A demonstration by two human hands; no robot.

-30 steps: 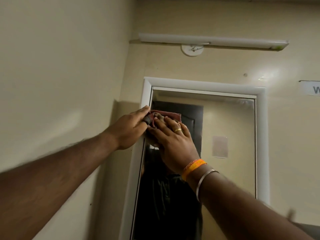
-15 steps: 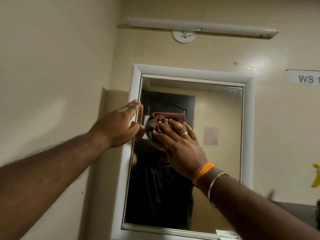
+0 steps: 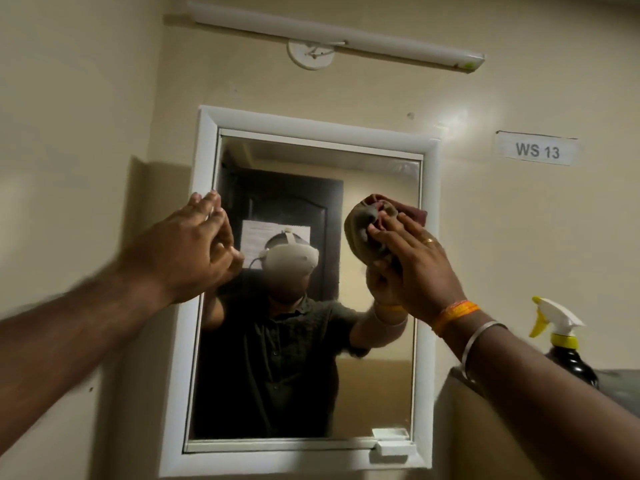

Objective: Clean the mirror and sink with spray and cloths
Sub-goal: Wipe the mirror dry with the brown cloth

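Observation:
A white-framed mirror hangs on the cream wall ahead. My right hand presses a bunched brown-and-maroon cloth flat against the glass near the mirror's upper right. My left hand rests with fingers spread on the mirror's left frame edge and holds nothing. A dark spray bottle with a white and yellow trigger head stands on a ledge to the right of the mirror. The sink is out of view.
A tube light runs along the wall above the mirror. A label reading "WS 13" is stuck at the upper right. A grey ledge juts out at the right. A side wall closes in on the left.
My right hand slid the cloth from the mirror's upper left across to its upper right. My left hand let go of the cloth and stayed by the left frame. The view tilted down.

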